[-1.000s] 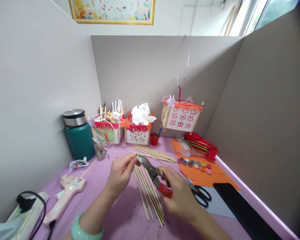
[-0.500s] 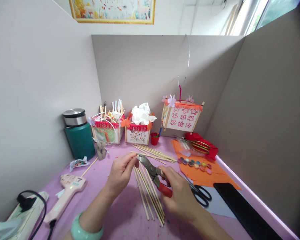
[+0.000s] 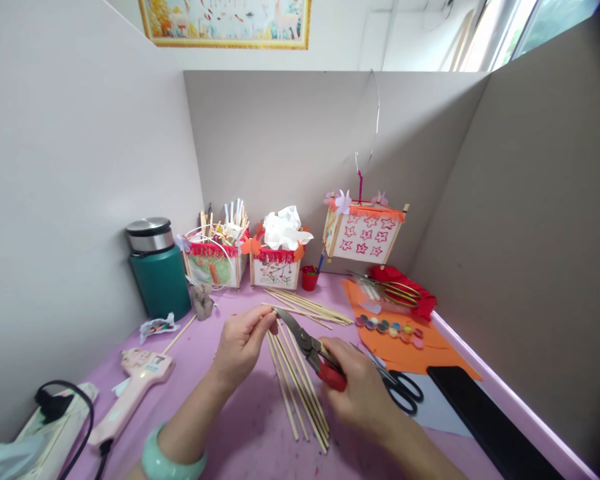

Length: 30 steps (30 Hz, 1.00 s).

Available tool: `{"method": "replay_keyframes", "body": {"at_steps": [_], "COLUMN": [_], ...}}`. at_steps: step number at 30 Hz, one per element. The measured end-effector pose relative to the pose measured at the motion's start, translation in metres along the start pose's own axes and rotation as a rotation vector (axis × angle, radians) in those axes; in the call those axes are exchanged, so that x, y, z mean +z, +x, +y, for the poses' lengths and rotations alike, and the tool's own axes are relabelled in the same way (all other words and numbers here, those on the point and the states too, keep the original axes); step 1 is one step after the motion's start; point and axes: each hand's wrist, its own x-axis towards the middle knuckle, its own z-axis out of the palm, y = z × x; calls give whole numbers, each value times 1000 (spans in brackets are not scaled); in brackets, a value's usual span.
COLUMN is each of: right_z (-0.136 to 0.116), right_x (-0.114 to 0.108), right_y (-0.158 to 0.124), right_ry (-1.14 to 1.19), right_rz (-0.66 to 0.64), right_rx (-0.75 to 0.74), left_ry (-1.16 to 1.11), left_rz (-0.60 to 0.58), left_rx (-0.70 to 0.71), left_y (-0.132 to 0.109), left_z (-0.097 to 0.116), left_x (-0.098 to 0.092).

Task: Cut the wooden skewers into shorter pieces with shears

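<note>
My left hand (image 3: pixel 247 343) is closed in a pinch, with its fingertips at the tip of the pruning shears' blades. A thin wooden stick appears to be in the pinch, mostly hidden by the fingers. The red-handled pruning shears (image 3: pixel 305 343) are in my right hand (image 3: pixel 357 390), whose fingers wrap round the grips. Their metal jaws point up and left. Beneath both hands, a bundle of thin wooden sticks (image 3: pixel 300 393) lies fanned on the purple tabletop (image 3: pixel 250 433). More sticks (image 3: pixel 313 307) lie loosely piled behind.
A pink glue gun (image 3: pixel 133 397), power strip (image 3: pixel 45 427) and green flask (image 3: pixel 160 280) stand left. Behind are two decorated boxes (image 3: pixel 275 270) and a hanging lantern (image 3: pixel 365 233). Black scissors (image 3: pixel 403 390), paint pots (image 3: pixel 390 328), orange paper (image 3: pixel 350 293) and a black slab (image 3: pixel 485 413) lie right.
The shears' handles have moved closer together and turned slightly in my right hand. My left hand stays almost where it was, and the sticks on the table have not moved.
</note>
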Motion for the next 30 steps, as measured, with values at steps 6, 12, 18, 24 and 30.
{"method": "replay_keyframes", "body": {"at_steps": [6, 12, 18, 24, 30], "right_z": [-1, 2, 3, 15, 22], "right_x": [-2, -3, 1, -1, 0], "right_y": [0, 0, 1, 4, 5], "right_ry": [57, 12, 34, 137, 161], "right_rz": [-17, -21, 23, 164, 179], "right_rx": [-15, -4, -2, 138, 186], "left_ry": [1, 4, -25, -223, -605], "left_rz": [4, 15, 17, 156, 252], "left_rx": [16, 20, -7, -129, -246], "left_y": [-1, -1, 0, 7, 35], "left_z": [-3, -2, -2, 6, 15], "left_x": [1, 1, 3, -11, -29]}}
